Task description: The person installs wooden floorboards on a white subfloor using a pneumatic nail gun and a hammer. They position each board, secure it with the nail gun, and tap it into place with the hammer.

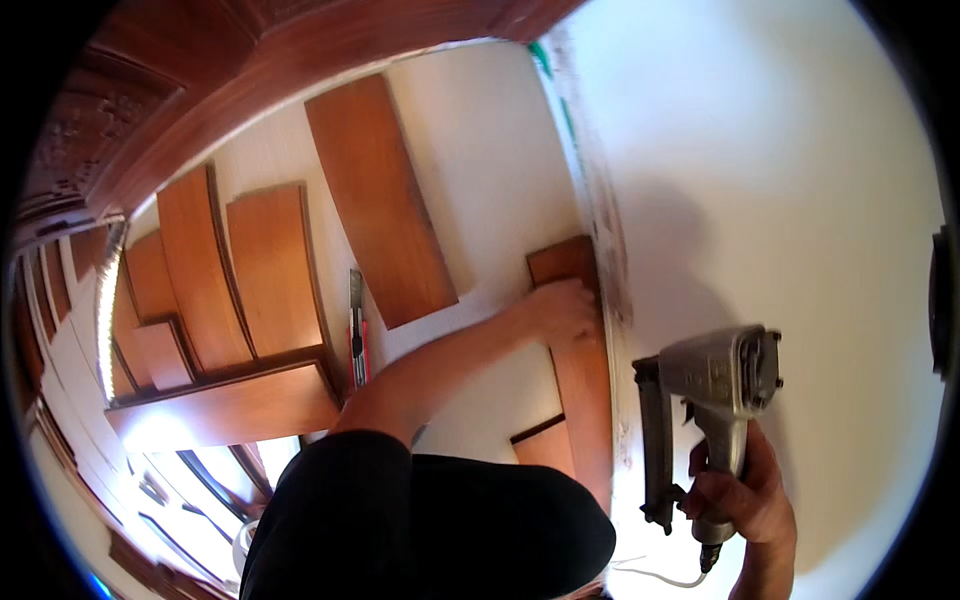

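In my right hand [740,490] is a grey metal pneumatic nail gun [715,375], held upright by its handle in front of the white wall. A thin hose fitting shows at the handle's lower end. My left arm reaches across to the wall's base, where my left hand [562,308] rests on a long reddish-brown wood plank [582,400] that runs along the wall. Its fingers are blurred, so their pose is unclear. A short plank piece [545,447] butts against that plank's left side, partly covered by my dark-clothed leg [500,520].
A loose plank [380,200] lies left of my left hand, with a red and black utility knife [358,330] beside it. Several more planks [275,265] are spread at the left. A carved dark wood panel [180,90] borders the far side. The white wall [780,200] rises at right.
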### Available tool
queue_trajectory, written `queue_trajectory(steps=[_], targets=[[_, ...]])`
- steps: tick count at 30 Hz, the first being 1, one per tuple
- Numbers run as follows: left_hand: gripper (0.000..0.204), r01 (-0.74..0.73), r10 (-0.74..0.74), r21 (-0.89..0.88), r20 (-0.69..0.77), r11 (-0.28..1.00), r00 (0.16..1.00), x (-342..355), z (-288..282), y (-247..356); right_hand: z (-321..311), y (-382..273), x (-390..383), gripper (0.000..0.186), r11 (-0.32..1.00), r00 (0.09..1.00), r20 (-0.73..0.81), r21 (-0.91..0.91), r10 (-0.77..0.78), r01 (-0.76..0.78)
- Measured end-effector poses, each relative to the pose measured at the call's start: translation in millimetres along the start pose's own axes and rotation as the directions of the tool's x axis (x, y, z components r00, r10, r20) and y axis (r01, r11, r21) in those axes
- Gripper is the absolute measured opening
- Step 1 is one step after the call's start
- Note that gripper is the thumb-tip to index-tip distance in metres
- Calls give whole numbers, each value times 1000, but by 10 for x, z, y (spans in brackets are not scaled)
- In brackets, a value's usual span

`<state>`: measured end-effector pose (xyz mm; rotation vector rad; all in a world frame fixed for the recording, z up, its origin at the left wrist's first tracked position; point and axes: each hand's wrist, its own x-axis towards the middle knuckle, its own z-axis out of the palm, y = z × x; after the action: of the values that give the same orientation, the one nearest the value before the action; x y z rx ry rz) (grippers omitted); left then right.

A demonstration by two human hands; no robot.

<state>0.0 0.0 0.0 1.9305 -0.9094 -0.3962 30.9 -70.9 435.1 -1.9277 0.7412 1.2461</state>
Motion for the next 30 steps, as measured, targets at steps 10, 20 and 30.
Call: queue_trajectory(steps=[10,20,30], targets=[[24,-194,73,-260,-412,946,908,151,-320,-607,411,-1099,2265,66,999,999,28,-15,-43,44],[20,15,-69,-855,59,-518,996,126,-544,-539,614,-1436,2923,55,991,989,122,-116,86,-72],[25,-81,-6,-827,-94,-557,996,78,-573,-505,749,-1525,2996,50,968,980,120,-215,161,-133]])
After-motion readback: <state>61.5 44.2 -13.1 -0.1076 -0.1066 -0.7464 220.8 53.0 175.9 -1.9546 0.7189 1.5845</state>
